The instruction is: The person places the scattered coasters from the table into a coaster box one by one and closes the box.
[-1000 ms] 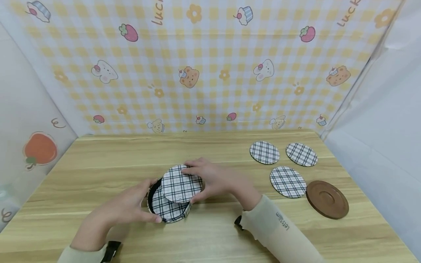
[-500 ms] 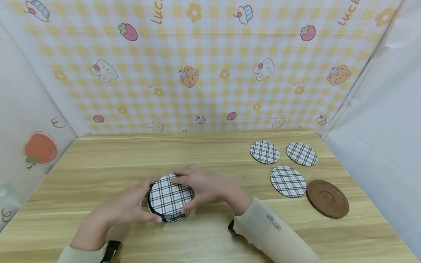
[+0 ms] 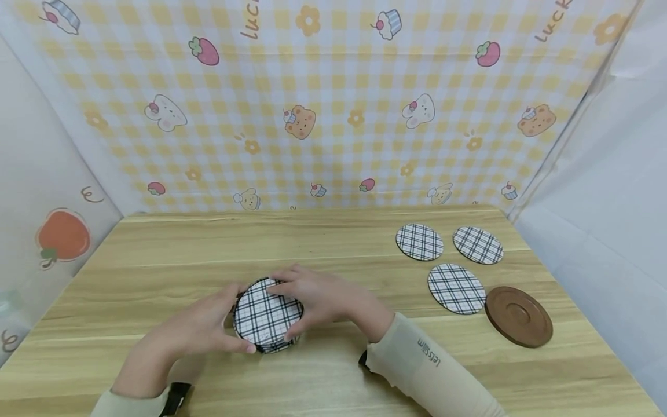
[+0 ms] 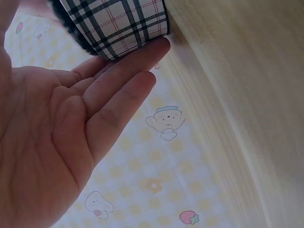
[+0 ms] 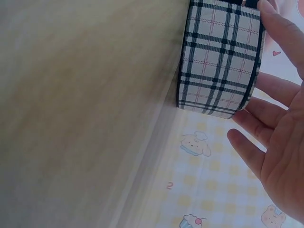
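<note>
A round plaid coaster holder (image 3: 278, 348) stands on the table in the head view; its tartan side wall (image 5: 218, 59) fills the top of the right wrist view. My left hand (image 3: 205, 324) grips the holder from the left, thumb at the near side and fingers round the far side. Over the holder's mouth lies a black-and-white plaid coaster (image 3: 263, 315). My right hand (image 3: 320, 298) holds this coaster by its right edge, with fingers on the far side and thumb on the near side. The coaster hides the holder's inside.
Three loose plaid coasters lie at the right: one at the back (image 3: 419, 241), another farther right (image 3: 478, 245) and a nearer one (image 3: 456, 288). Beside the nearer one is a brown round wooden disc (image 3: 518, 316). A patterned cloth (image 3: 333, 133) hangs behind the wooden table (image 3: 172, 243).
My right hand has carried the coaster left and toward me, from half over the holder's right side to squarely over its mouth. My left hand has stayed on the holder.
</note>
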`<state>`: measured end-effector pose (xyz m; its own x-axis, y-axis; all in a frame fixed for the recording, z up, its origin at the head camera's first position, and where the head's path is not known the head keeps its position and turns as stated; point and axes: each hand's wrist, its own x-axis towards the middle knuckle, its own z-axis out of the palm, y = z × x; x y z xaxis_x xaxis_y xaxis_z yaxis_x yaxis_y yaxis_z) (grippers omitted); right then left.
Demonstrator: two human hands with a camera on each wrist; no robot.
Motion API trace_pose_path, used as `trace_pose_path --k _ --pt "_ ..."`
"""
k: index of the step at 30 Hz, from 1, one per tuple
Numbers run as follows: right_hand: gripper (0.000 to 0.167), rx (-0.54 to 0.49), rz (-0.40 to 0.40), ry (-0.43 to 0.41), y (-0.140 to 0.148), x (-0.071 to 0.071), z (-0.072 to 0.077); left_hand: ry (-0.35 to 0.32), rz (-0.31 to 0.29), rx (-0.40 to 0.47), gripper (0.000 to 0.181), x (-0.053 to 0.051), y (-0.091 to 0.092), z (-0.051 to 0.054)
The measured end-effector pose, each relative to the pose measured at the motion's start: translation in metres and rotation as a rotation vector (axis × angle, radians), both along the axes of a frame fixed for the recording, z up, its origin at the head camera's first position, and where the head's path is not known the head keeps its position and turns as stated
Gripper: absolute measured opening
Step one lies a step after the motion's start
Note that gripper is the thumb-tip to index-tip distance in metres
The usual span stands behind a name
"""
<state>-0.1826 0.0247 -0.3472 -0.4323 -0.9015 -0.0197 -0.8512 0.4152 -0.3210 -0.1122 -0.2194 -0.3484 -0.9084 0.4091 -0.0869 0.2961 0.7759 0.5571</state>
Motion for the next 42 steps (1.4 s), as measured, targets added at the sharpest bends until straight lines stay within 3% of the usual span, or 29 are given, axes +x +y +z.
trace_pose_path --k 19,28,38,42 --pt "0.084 -0.006 -0.032 -0.056 0.005 -0.003 -0.003 0.002 -0.012 0.029 0.103 -0.001 -0.001 -0.001" --pt "0.084 -0.024 -0.034 -0.036 0.023 -0.008 -0.004 0.027 -0.003 0.008 0.103 0.0 -0.001 -0.001" --pt "0.08 -0.047 -0.114 -0.104 0.05 -0.011 -0.007 0.03 0.011 -0.012 0.106 0.001 0.0 -0.002" --pt "0.079 -0.053 -0.132 -0.092 0.06 -0.01 -0.005 0.028 0.013 -0.019 0.108 0.001 0.0 -0.001"
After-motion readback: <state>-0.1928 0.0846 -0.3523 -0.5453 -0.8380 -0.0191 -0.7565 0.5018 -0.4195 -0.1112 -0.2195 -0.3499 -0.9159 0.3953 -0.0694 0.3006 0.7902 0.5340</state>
